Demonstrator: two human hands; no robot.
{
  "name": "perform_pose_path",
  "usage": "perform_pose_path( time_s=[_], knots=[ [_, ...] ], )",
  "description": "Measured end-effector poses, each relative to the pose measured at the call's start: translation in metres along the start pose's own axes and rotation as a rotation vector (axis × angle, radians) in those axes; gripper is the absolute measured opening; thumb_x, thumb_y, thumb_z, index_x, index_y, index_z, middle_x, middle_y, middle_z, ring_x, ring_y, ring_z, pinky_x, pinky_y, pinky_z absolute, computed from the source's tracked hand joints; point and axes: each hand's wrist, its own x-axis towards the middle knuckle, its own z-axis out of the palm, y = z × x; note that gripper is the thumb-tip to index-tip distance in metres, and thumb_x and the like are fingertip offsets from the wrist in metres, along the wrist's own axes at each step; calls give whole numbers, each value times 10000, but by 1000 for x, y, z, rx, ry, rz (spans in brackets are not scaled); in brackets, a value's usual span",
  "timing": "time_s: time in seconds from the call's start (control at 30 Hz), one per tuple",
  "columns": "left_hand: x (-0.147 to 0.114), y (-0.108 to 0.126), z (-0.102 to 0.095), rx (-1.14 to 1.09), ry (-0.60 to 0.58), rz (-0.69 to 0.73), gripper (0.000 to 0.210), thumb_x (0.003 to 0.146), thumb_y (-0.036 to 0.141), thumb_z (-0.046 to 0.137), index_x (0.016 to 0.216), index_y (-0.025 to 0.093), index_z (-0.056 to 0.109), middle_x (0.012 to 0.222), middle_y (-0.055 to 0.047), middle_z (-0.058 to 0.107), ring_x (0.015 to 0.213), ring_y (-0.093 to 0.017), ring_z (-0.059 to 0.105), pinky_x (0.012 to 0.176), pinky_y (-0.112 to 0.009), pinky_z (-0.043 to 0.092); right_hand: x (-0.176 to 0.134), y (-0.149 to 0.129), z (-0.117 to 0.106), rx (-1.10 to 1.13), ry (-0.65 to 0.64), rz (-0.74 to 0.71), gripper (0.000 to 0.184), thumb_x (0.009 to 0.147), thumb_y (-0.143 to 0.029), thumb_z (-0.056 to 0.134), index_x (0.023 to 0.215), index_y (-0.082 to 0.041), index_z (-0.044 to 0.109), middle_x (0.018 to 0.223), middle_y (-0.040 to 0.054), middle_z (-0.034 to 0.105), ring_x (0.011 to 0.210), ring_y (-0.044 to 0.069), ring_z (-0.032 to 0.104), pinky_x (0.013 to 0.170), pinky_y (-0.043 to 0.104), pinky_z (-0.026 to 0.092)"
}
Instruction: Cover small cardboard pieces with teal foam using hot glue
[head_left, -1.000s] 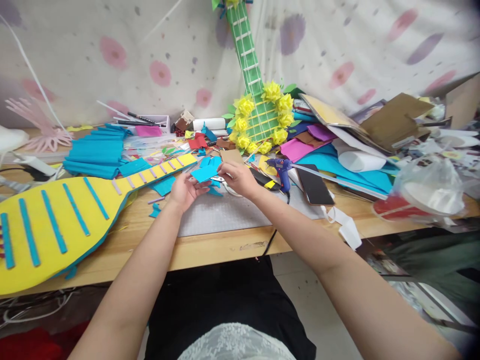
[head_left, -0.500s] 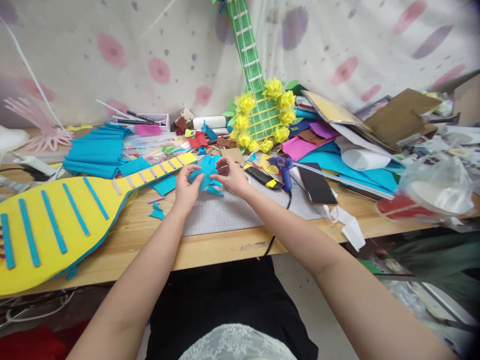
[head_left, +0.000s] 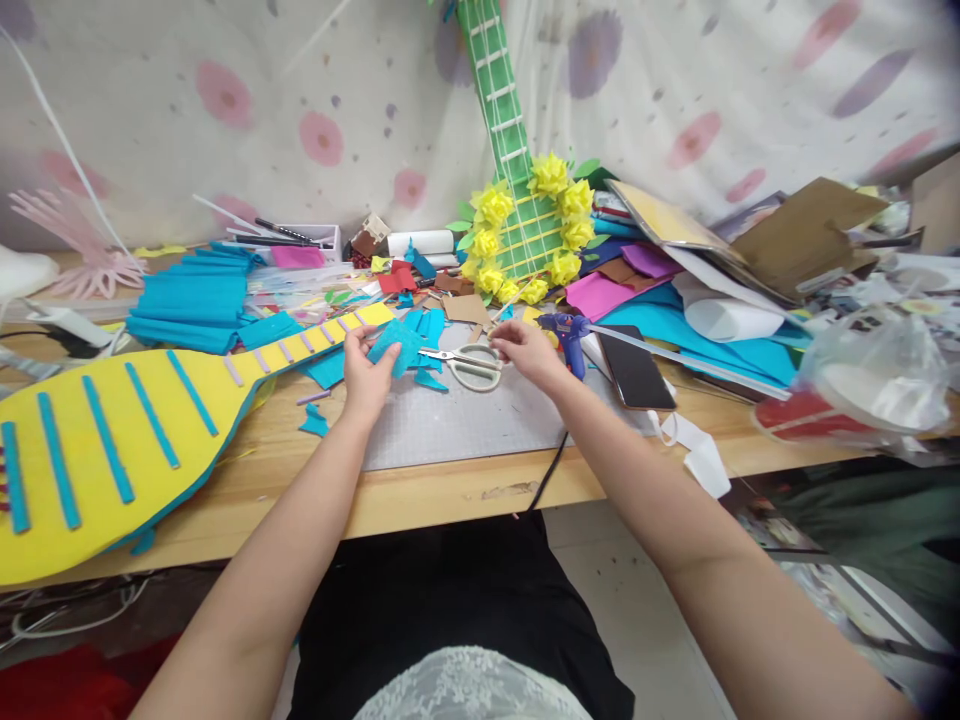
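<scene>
My left hand [head_left: 367, 370] is closed on a piece of blue crepe paper [head_left: 397, 346], thumb on top and fingers behind. My right hand [head_left: 529, 350] has its fingers curled together just above the handle loops of the scissors [head_left: 474, 368]; whether anything is between the fingertips is hidden. The scissors lie on the grey cutting mat [head_left: 442, 435], their blades pointing toward the blue paper. Blue scraps [head_left: 430, 380] lie around the blades. A thin stick [head_left: 511, 300] lies just beyond my right fingertips.
A yellow guitar-shaped cutout [head_left: 142, 430] covers the left. A green paper guitar [head_left: 517, 200] with yellow flowers leans at the back. Right of my hand are a purple glue gun [head_left: 571, 345], a phone [head_left: 634, 370] and a plastic-covered tub [head_left: 817, 410].
My right hand has let go of the blue paper and moved right, uncovering the scissors. The left hand keeps the paper, now held flatter.
</scene>
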Motion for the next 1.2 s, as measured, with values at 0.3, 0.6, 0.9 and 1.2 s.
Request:
perform_pose_path(
  time_s=[0.3, 0.6, 0.9, 1.2],
  knots=[
    [1, 1, 1, 0, 83, -120, 164, 802, 326, 502, 883, 202, 572, 794, -14, 578, 728, -149, 550, 731, -295, 457, -51, 10, -82, -770, 209, 160, 249, 751, -425, 581, 666, -192, 604, 673, 40, 635, 691, 184, 573, 642, 288, 391],
    [-7, 11, 2, 106, -47, -82, 546, 482, 313, 813, 951, 221, 549, 1024, -38, 578, 1015, -202, 527, 892, -336, 399, -28, 36, -80, -920, 398, 53, 459, 750, -457, 598, 1042, -102, 581, 1056, 187, 609, 1036, 284, 529, 886, 375, 392],
    [-11, 14, 4, 134, -108, -133, 560, 424, 326, 832, 899, 208, 560, 955, -25, 576, 963, -212, 528, 873, -363, 397, -13, 34, -70, -809, 378, 218, 436, 820, -419, 508, 1063, -74, 615, 1039, 205, 646, 971, 284, 620, 808, 331, 449],
    [-11, 18, 6, 75, -91, -206, 517, 468, 377, 814, 890, 207, 569, 924, -25, 587, 887, -189, 537, 821, -335, 408, 2, 14, -93, -633, 274, 265, 365, 765, -416, 560, 933, -103, 643, 747, 111, 668, 635, 191, 621, 612, 295, 480]
  ],
)
